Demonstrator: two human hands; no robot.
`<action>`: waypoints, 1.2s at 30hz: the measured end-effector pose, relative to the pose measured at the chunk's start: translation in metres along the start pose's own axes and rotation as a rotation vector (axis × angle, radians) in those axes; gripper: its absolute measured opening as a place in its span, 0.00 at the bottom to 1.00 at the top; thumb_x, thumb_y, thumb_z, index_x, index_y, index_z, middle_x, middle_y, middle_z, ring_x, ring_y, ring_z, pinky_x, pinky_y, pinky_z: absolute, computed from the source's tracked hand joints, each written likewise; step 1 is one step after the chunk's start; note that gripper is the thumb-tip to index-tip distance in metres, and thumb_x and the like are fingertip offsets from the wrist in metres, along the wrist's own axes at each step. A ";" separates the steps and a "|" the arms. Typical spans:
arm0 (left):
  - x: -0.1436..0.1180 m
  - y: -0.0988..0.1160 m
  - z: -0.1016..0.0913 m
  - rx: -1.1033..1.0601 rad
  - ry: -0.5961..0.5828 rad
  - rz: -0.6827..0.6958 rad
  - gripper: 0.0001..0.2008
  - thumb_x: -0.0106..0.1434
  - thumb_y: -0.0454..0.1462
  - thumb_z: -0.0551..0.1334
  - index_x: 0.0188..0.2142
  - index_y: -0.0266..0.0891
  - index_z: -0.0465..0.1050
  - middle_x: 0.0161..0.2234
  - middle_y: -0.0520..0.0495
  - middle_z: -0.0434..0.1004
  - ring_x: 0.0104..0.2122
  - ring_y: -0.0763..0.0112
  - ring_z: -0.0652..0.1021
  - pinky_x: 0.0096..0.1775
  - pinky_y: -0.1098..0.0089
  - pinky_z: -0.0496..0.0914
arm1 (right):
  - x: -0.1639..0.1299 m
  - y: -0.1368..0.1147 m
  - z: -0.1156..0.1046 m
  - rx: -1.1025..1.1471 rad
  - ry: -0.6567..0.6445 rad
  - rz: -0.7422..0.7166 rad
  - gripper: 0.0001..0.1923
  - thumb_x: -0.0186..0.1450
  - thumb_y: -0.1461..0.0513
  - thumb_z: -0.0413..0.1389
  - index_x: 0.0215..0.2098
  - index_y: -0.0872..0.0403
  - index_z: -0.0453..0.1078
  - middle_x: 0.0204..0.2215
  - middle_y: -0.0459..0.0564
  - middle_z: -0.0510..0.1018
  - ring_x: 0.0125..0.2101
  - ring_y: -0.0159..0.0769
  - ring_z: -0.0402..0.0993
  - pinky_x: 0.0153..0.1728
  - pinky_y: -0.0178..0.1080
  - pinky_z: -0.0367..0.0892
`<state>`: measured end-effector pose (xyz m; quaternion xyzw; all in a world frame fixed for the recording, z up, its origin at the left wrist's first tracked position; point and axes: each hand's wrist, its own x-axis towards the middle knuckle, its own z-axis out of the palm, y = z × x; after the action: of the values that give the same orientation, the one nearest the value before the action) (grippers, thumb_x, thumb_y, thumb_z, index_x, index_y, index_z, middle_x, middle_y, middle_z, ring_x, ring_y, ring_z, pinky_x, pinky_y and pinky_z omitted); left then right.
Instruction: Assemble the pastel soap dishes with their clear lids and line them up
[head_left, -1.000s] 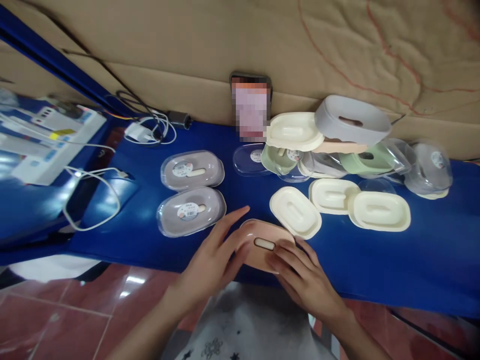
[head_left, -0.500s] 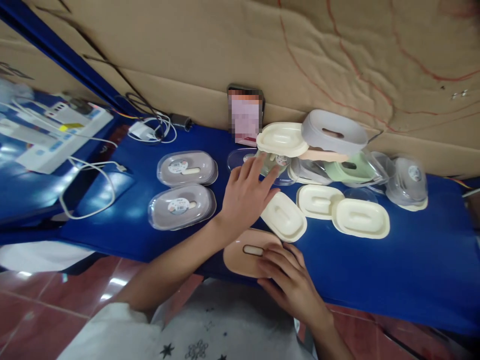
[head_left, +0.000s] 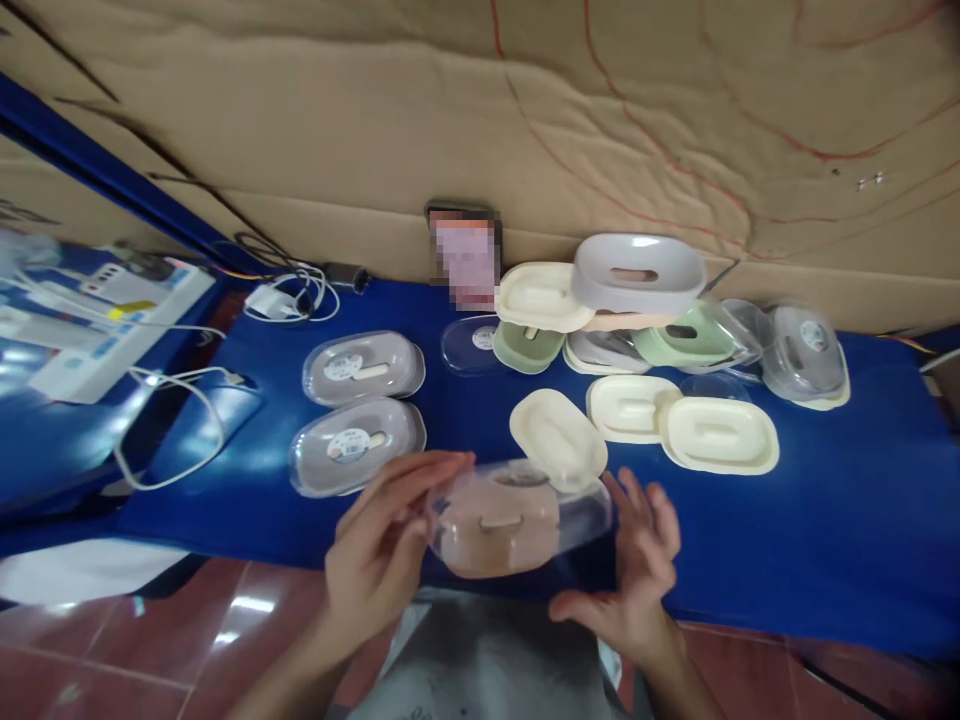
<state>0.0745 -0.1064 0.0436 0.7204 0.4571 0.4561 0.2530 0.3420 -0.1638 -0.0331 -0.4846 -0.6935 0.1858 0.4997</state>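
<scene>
My left hand [head_left: 382,550] and my right hand [head_left: 637,570] hold a clear plastic lid [head_left: 577,515] between them, over a pink oval soap dish [head_left: 499,525] at the near edge of the blue table [head_left: 825,520]. The lid covers the pink dish; the dish shows through it. A cream dish [head_left: 559,438] lies just behind. Two grey dishes with clear lids and round labels [head_left: 364,368] [head_left: 352,443] sit to the left.
Cream dishes [head_left: 716,435], a grey dish [head_left: 637,272], green dishes [head_left: 679,340] and clear lids are piled at the back right. A loose clear lid [head_left: 471,343] and a phone [head_left: 465,255] lean at the cardboard wall. White cables and a charger [head_left: 281,297] lie left.
My left hand reached to the pile at the back, came back with a clear lid, and both hands now hold it over the pink dish.
</scene>
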 end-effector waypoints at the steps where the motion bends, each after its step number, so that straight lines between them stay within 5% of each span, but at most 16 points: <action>1: -0.009 -0.002 0.003 -0.074 -0.008 -0.018 0.15 0.81 0.38 0.56 0.62 0.45 0.75 0.54 0.42 0.82 0.52 0.61 0.84 0.49 0.61 0.84 | 0.003 -0.003 -0.002 0.061 -0.023 0.041 0.48 0.71 0.41 0.60 0.78 0.41 0.40 0.79 0.63 0.38 0.72 0.62 0.62 0.63 0.66 0.74; 3: -0.022 -0.004 0.009 -0.208 -0.057 -0.024 0.15 0.80 0.41 0.57 0.62 0.46 0.74 0.54 0.42 0.82 0.51 0.60 0.85 0.48 0.59 0.85 | 0.014 -0.011 -0.006 0.176 -0.147 0.138 0.44 0.75 0.40 0.52 0.79 0.43 0.36 0.78 0.66 0.49 0.68 0.59 0.70 0.58 0.61 0.79; 6: -0.033 -0.006 0.006 -0.238 -0.129 -0.005 0.17 0.80 0.36 0.58 0.64 0.47 0.72 0.59 0.40 0.79 0.57 0.59 0.82 0.54 0.57 0.83 | 0.030 -0.020 -0.014 0.327 -0.198 0.226 0.27 0.80 0.48 0.47 0.73 0.45 0.56 0.64 0.62 0.74 0.59 0.50 0.80 0.53 0.53 0.82; 9: -0.045 -0.010 -0.002 -0.069 -0.176 0.063 0.28 0.76 0.30 0.59 0.72 0.47 0.64 0.70 0.37 0.68 0.68 0.54 0.73 0.61 0.52 0.78 | 0.036 -0.020 -0.019 0.382 -0.138 0.229 0.14 0.78 0.58 0.54 0.60 0.47 0.72 0.55 0.57 0.80 0.56 0.48 0.81 0.53 0.53 0.82; 15: -0.078 -0.029 0.018 0.210 -0.268 0.185 0.36 0.72 0.26 0.61 0.74 0.53 0.61 0.73 0.38 0.61 0.72 0.48 0.66 0.70 0.36 0.63 | 0.027 -0.006 -0.011 0.153 -0.263 0.066 0.24 0.74 0.72 0.53 0.62 0.45 0.74 0.61 0.55 0.79 0.61 0.45 0.79 0.56 0.47 0.80; 20: -0.074 -0.038 0.017 0.229 -0.429 0.070 0.37 0.73 0.28 0.56 0.78 0.44 0.50 0.77 0.32 0.53 0.76 0.45 0.57 0.71 0.34 0.58 | 0.033 0.005 -0.017 0.072 -0.553 -0.067 0.35 0.73 0.74 0.47 0.73 0.42 0.64 0.70 0.52 0.70 0.69 0.42 0.68 0.66 0.48 0.72; 23: -0.067 -0.039 0.007 0.227 -0.504 0.012 0.37 0.74 0.27 0.54 0.78 0.40 0.47 0.76 0.33 0.56 0.75 0.49 0.60 0.71 0.40 0.62 | 0.041 0.003 -0.029 0.019 -0.726 -0.090 0.32 0.75 0.69 0.48 0.75 0.42 0.60 0.74 0.51 0.63 0.74 0.44 0.59 0.70 0.52 0.66; 25: -0.063 -0.041 0.006 0.233 -0.462 -0.030 0.35 0.75 0.28 0.53 0.78 0.42 0.48 0.75 0.33 0.57 0.74 0.49 0.63 0.69 0.43 0.67 | 0.043 -0.001 -0.033 0.013 -0.809 -0.091 0.31 0.77 0.56 0.55 0.76 0.47 0.58 0.78 0.55 0.56 0.77 0.51 0.52 0.71 0.55 0.64; 28: -0.059 -0.044 0.006 0.190 -0.447 -0.054 0.31 0.78 0.34 0.55 0.77 0.46 0.51 0.74 0.34 0.59 0.72 0.49 0.66 0.67 0.43 0.69 | 0.039 -0.004 -0.031 0.031 -0.789 -0.074 0.46 0.70 0.39 0.62 0.77 0.49 0.56 0.78 0.58 0.52 0.77 0.54 0.52 0.70 0.54 0.65; 30: -0.057 -0.047 0.003 0.133 -0.485 -0.102 0.32 0.79 0.41 0.59 0.77 0.50 0.51 0.75 0.36 0.58 0.72 0.47 0.66 0.68 0.42 0.69 | 0.036 -0.003 -0.027 0.048 -0.732 -0.048 0.42 0.71 0.40 0.62 0.76 0.46 0.59 0.77 0.56 0.57 0.75 0.49 0.57 0.69 0.49 0.67; 33: -0.056 -0.049 -0.006 0.027 -0.523 -0.214 0.49 0.69 0.49 0.72 0.79 0.54 0.44 0.77 0.36 0.53 0.74 0.44 0.63 0.69 0.42 0.67 | 0.033 0.000 -0.022 0.084 -0.672 -0.021 0.34 0.74 0.45 0.61 0.73 0.46 0.63 0.76 0.55 0.60 0.74 0.47 0.60 0.69 0.47 0.68; 36: -0.056 -0.051 -0.011 -0.055 -0.510 -0.232 0.52 0.68 0.44 0.74 0.79 0.59 0.40 0.78 0.39 0.50 0.76 0.48 0.60 0.70 0.41 0.65 | 0.036 0.000 -0.021 0.043 -0.677 -0.060 0.30 0.74 0.52 0.62 0.71 0.47 0.64 0.77 0.54 0.57 0.75 0.49 0.58 0.70 0.50 0.67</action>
<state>0.0336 -0.1339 -0.0151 0.7476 0.4455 0.2404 0.4299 0.3594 -0.1377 -0.0049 -0.3641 -0.8299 0.3358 0.2567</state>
